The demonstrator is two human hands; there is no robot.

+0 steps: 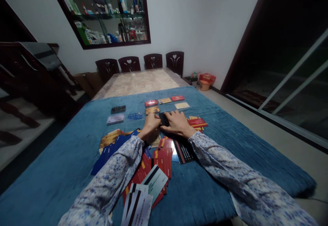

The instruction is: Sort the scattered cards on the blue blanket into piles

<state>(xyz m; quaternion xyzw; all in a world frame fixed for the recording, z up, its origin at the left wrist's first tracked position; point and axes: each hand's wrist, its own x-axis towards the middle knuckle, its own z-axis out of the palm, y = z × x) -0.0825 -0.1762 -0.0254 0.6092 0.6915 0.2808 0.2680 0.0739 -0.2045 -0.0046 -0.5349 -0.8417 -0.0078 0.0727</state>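
Note:
Both hands meet over the middle of a blue cloth (77, 140). My right hand (177, 122) is wrapped round a black card stack (163, 119). My left hand (152, 124) has its fingers closed at the left edge of that stack. Beyond them lie a gold stack (152, 110), a red stack (151, 103), a yellow card (164, 100), another red stack (177, 98) and a cream card (182, 105). Farther left are a black stack (118, 109), a lilac stack (115, 119) and blue cards (135, 116).
Loose red cards (164, 157), dark blue cards (110, 152), silver cards (138, 207) and a black striped card (183, 151) lie near my forearms. Red and yellow cards (197, 122) are right of my right hand. Chairs (153, 61) stand behind the table's far end (143, 81).

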